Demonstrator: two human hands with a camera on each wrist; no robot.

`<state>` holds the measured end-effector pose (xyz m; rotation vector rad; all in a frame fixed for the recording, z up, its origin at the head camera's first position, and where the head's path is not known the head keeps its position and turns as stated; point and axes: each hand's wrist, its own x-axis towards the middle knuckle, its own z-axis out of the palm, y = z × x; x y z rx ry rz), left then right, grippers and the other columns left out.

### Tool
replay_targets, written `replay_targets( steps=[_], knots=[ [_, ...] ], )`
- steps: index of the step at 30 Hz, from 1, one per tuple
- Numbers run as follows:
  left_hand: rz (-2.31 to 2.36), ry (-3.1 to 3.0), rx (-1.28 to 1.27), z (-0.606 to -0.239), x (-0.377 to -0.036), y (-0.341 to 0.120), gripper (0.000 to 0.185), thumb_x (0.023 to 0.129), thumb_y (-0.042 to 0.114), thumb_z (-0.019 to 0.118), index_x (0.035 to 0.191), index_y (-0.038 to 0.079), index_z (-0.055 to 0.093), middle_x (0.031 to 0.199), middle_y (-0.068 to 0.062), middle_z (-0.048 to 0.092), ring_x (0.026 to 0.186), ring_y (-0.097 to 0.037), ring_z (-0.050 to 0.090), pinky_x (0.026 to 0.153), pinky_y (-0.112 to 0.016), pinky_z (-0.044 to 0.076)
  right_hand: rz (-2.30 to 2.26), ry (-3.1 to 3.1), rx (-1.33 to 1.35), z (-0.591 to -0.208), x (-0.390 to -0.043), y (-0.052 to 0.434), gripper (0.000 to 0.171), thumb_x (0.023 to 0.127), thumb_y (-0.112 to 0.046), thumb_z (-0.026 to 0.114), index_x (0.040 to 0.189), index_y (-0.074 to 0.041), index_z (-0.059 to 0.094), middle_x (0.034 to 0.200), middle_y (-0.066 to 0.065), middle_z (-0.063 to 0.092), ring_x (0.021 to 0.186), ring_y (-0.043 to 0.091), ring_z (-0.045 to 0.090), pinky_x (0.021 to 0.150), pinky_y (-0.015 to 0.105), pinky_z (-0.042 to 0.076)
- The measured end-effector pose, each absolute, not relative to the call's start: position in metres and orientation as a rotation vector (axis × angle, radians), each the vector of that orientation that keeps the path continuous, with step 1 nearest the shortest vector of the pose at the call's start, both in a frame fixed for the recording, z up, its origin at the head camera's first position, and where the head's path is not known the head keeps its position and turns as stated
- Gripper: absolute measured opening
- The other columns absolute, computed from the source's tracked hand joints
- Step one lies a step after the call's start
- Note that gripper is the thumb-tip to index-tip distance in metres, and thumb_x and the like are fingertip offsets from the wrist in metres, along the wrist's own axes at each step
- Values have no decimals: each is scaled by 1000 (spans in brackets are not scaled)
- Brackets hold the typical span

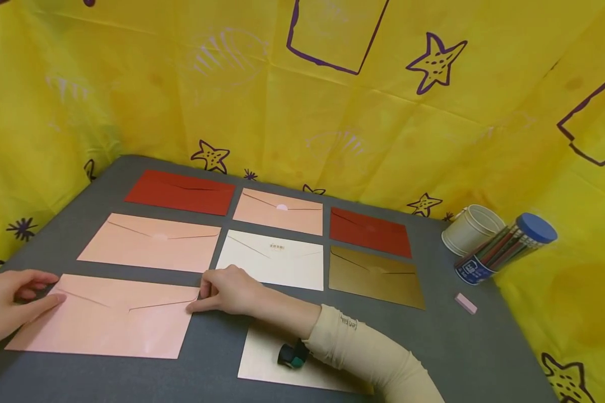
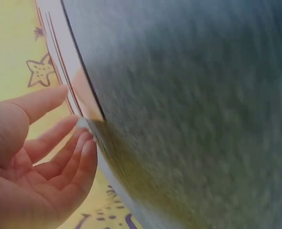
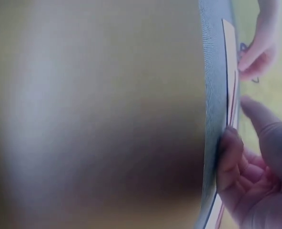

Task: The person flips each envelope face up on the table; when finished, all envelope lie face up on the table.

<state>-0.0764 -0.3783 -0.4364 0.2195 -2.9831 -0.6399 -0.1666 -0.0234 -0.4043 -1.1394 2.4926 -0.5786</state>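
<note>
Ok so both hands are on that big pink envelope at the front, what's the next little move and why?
Probably nudge the pink envelope square with the rows behind it. The left hand touches its left corner, the right hand its right corner, and it lies slightly skewed on the grey table, unlike the neater envelopes behind.
</note>
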Motion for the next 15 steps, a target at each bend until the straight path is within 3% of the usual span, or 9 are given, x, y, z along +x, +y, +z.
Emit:
replay_targets(
  steps=[2, 5, 9, 12, 15],
  knots=[
    [-605, -2984, 190, -433, -75, -369, 56, 79, 26, 81, 107, -15, 57, 99, -31, 53, 82, -39, 50, 64, -47, 48, -627, 2473, -1132, -403, -167, -17, 26, 84, -44, 75, 85, -22, 60, 62, -14, 55, 57, -2, 50, 53, 13, 41],
    [-604, -2943, 106, -426, -73, -349, 52, 81, 37, 79, 106, -5, 64, 105, -29, 56, 86, -38, 52, 63, -40, 48, -738, 2431, -1138, -403, -165, -3, 25, 85, -41, 75, 94, -21, 63, 67, -15, 56, 62, -3, 51, 57, 12, 43],
    [-686, -2832, -136, -413, -74, -313, 32, 79, 32, 81, 103, 13, 71, 100, -10, 68, 82, -12, 60, 64, -20, 45, -882, 2367, -1156, -401, -162, 20, 27, 86, -35, 75, 104, -17, 64, 78, -15, 59, 70, -6, 54, 65, 10, 46],
    [-755, -2752, -346, -408, -75, -284, 28, 78, 25, 83, 103, 24, 71, 100, 8, 68, 83, 3, 58, 69, -7, 41, -939, 2344, -1198, -399, -156, 39, 30, 88, -32, 74, 111, -15, 64, 93, -12, 65, 84, -5, 57, 74, 10, 47],
    [-831, -2784, -504, -401, -75, -252, 30, 82, 30, 80, 110, 30, 68, 106, 17, 65, 94, -1, 60, 77, -12, 46, -938, 2366, -1271, -400, -149, 60, 35, 89, -33, 72, 118, -15, 62, 111, -9, 64, 96, -1, 58, 83, 12, 46]
  ],
)
